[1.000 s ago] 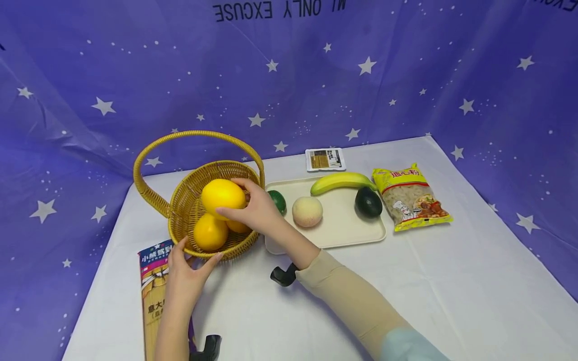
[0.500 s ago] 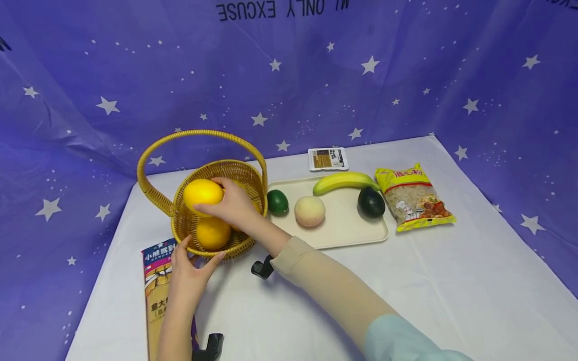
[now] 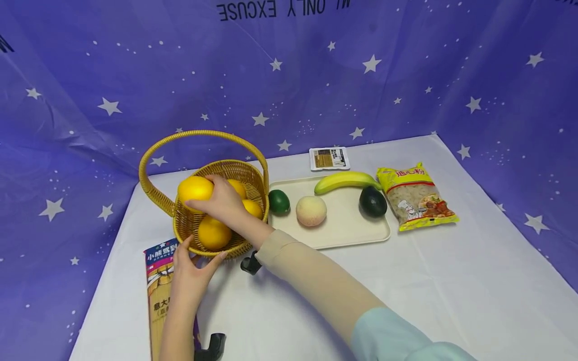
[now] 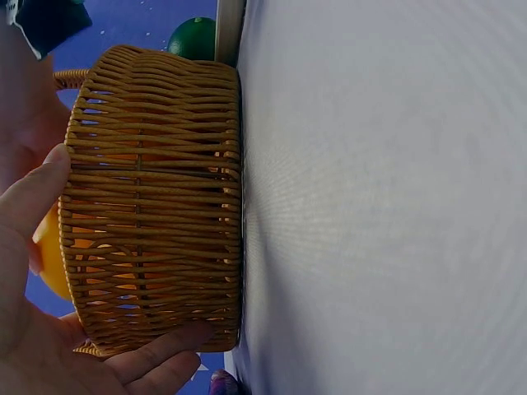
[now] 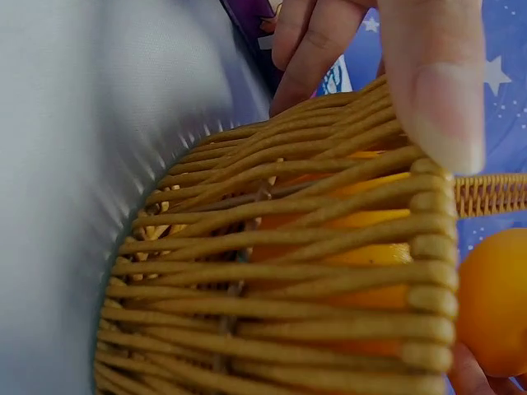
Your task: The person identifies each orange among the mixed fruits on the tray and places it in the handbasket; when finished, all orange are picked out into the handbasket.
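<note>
A wicker basket (image 3: 246,172) with a tall handle stands on the left of the table. At its front edge my left hand (image 3: 189,276) grips it, thumb on the rim and fingers along the wall, as the left wrist view of the basket wall (image 4: 156,197) shows. My right hand (image 3: 226,203) holds an orange (image 3: 195,192) over the basket's left side. Below and beside it, other oranges (image 3: 214,233) lie inside. In the right wrist view the held orange (image 5: 498,300) appears past the rim, with fingertips under it.
A cream tray (image 3: 340,233) to the right bears a banana (image 3: 345,181), a peach (image 3: 311,211), a green lime-like fruit (image 3: 279,202) and an avocado (image 3: 373,202). Beyond are a pasta bag (image 3: 415,198) and a small flat packet (image 3: 329,158). A spaghetti pack (image 3: 158,296) lies near the left arm.
My right hand has carried the orange leftward and slightly down over the basket, uncovering the oranges on the right inside. The left hand keeps its grip on the rim.
</note>
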`<state>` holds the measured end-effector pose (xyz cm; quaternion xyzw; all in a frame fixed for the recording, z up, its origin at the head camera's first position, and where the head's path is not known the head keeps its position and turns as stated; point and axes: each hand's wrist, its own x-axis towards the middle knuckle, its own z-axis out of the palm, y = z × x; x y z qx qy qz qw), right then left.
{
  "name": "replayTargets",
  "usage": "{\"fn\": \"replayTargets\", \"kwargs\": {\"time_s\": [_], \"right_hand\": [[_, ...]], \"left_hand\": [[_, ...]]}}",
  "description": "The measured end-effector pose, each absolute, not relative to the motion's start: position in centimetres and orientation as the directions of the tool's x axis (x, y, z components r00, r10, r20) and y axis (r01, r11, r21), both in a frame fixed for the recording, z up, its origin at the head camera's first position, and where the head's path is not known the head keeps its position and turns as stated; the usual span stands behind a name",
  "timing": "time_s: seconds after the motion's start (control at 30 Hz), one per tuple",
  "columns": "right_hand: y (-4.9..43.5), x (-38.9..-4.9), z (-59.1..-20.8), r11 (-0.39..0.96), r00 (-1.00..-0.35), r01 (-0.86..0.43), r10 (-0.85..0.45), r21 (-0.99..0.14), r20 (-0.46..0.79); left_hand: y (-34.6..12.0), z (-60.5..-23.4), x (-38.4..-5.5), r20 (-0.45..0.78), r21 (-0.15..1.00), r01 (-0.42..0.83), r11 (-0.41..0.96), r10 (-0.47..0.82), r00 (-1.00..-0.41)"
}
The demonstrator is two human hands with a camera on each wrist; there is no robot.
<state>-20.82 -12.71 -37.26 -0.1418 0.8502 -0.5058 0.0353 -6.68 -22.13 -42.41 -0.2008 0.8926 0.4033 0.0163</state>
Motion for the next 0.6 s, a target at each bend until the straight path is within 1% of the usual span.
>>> {"fn": "replayTargets", "kwargs": {"time_s": [0.37, 0.6], "right_hand": [[-12.8, -21.0, -37.8, 0.46, -0.962, -0.202, -0.257, -0.865, 0.088], [-14.2, -21.7, -38.1, 0.488, -0.969, -0.165, -0.242, -0.857, 0.049]], "left_hand": [[-22.0, -42.3, -6.7, -0.17, 0.721, -0.354, 0.596, -0.343, -0.924], [-22.1, -42.3, -6.7, -0.186, 0.715, -0.368, 0.595, -0.345, -0.92]]}}
